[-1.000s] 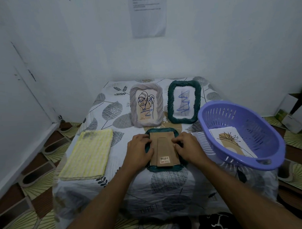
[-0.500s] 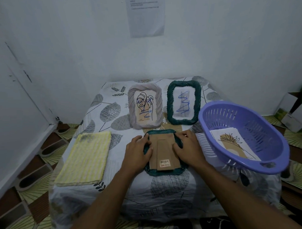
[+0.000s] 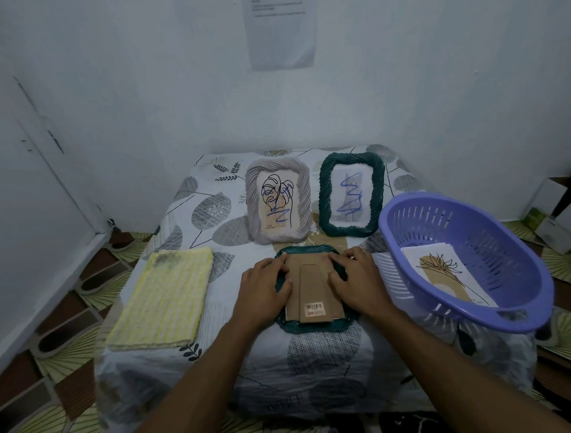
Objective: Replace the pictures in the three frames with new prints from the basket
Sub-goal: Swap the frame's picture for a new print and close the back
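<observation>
The dark green frame [image 3: 317, 327] lies face down on the table [image 3: 315, 354], its brown backing board [image 3: 312, 293] up, directly between the two hands. The left hand [image 3: 264, 288] sits on the frame's left side, fingers bent, fingertips and thumb on the board's left edge. The right hand [image 3: 354, 278] mirrors it on the frame's right side, bent fingertips on the board's right edge. Whether either hand pinches anything there or only presses cannot be told.

Just behind this frame a grey frame [image 3: 278, 200] and a second green frame [image 3: 353, 194] stand upright, side by side. To its right, the purple basket [image 3: 492, 241] holds prints [image 3: 441, 269]. To its left, well apart, lies a folded yellow cloth [image 3: 164, 298].
</observation>
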